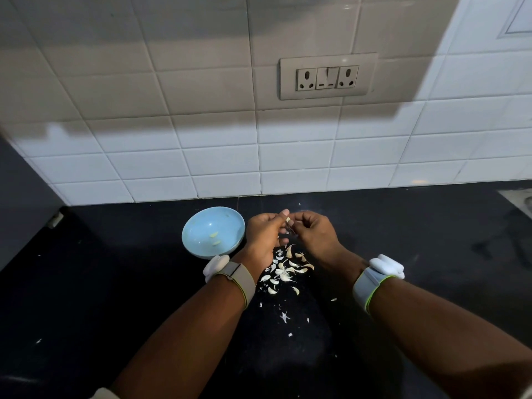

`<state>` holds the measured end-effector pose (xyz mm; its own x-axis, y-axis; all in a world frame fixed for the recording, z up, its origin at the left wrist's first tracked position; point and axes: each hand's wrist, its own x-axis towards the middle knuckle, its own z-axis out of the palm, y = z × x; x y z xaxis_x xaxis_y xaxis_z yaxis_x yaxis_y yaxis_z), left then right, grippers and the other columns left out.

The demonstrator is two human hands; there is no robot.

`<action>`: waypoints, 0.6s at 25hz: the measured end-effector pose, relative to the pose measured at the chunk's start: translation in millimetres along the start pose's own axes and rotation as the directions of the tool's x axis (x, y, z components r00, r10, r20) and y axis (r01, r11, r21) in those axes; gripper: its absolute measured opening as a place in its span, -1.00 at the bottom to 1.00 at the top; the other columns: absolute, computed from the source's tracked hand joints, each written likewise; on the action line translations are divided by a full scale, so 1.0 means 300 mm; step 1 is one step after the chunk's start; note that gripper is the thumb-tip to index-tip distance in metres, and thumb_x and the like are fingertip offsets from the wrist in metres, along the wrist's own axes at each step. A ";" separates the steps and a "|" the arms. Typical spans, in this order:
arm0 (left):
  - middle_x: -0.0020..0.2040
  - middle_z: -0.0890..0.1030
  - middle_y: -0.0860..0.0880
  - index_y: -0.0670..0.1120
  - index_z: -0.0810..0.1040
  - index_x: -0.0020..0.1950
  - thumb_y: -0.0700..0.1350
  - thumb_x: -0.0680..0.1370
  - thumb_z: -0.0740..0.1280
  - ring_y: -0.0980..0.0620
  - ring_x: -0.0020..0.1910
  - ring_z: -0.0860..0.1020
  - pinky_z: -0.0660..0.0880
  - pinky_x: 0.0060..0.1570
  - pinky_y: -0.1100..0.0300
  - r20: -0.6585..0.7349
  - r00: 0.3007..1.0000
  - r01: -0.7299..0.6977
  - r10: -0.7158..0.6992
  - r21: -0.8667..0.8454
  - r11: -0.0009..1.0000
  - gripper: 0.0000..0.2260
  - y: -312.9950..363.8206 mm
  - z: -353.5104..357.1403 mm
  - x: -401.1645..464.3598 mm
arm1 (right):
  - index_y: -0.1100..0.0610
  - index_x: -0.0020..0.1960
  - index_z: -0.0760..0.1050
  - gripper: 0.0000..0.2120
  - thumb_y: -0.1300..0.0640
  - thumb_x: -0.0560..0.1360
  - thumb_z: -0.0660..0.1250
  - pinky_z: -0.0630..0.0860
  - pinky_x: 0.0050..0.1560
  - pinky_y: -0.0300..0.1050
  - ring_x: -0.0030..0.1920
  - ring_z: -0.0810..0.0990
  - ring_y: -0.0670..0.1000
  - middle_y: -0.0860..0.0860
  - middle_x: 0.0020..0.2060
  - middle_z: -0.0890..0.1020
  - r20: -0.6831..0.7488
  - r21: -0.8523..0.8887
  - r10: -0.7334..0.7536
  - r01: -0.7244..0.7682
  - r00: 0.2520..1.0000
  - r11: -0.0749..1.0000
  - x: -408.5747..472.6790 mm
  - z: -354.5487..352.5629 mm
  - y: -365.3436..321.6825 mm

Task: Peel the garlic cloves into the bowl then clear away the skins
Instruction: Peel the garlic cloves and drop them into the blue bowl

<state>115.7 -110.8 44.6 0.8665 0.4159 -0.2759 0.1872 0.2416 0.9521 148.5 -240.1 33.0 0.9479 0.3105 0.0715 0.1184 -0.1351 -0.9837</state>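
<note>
Head view. Landmark: the blue bowl [213, 232], sitting on the black bench [115, 283] close to the tiled wall [218, 165].

Hands: left hand [263, 234] just right of the bowl, right hand [312, 233] beyond it, further right. The two meet fingertip to fingertip, both pinching one garlic clove [288, 220] held up above the bench. Only a pale tip of the clove shows; how much skin is left on it cannot be told.

Progress, as a judgement: early to middle. The bowl holds only a few pale pieces [214, 238], likely peeled cloves. A heap of cloves and skins [283, 270] lies on the bench right of the bowl and nearer the person, under and between the wrists. Peeled from unpeeled in that heap cannot be sorted at this size. Loose skin flakes [285, 316] trail from the heap toward the person. Clearing not begun; all the scraps are yet to be gathered.

Room: bowl's left side and the bench far to its right are open. Wall stands close behind the bowl, so little room there. Switch plate [328, 76] is high on the wall, well apart. Drop into the bowl is a short move leftward for the left hand.
</note>
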 end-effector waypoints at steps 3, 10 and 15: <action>-0.27 0.57 -0.03 -0.17 0.61 -0.04 -0.10 0.58 0.47 0.13 -0.35 0.53 0.53 -0.46 0.23 0.023 0.997 0.081 -0.079 -0.096 0.992 -0.86 0.008 -0.002 -0.003 | 0.15 0.03 0.70 -0.90 0.22 0.60 0.39 0.57 -0.17 -0.25 -0.20 0.65 -0.10 0.09 -0.15 0.74 0.005 0.032 0.003 -0.003 1.000 0.999 0.000 -0.003 0.001; -0.30 0.54 0.02 -0.08 0.57 -0.10 -0.11 0.61 0.41 0.16 -0.38 0.49 0.46 -0.48 0.27 0.048 0.987 0.159 -0.153 -0.164 0.974 -0.89 0.021 0.000 -0.008 | 0.19 0.07 0.71 -0.88 0.27 0.59 0.40 0.55 -0.18 -0.25 -0.21 0.60 -0.08 0.16 -0.14 0.73 0.038 0.125 0.016 -0.020 0.999 0.992 0.003 -0.005 -0.006; -0.37 0.46 0.01 -0.08 0.52 -0.18 -0.07 0.67 0.33 0.18 -0.51 0.46 0.46 -0.49 0.27 0.043 0.989 0.142 -0.140 -0.054 0.988 -0.77 0.025 0.010 -0.011 | 0.21 0.11 0.68 -0.87 0.26 0.61 0.38 0.60 -0.12 -0.23 -0.17 0.65 -0.06 0.14 -0.10 0.74 0.059 0.127 0.008 -0.015 0.998 0.992 -0.005 -0.002 -0.011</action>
<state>115.6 -113.1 53.2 0.8507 0.3404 -0.4005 0.2833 0.3448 0.8949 146.8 -240.5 36.2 0.9296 0.3647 0.0540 0.0657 -0.0195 -0.9977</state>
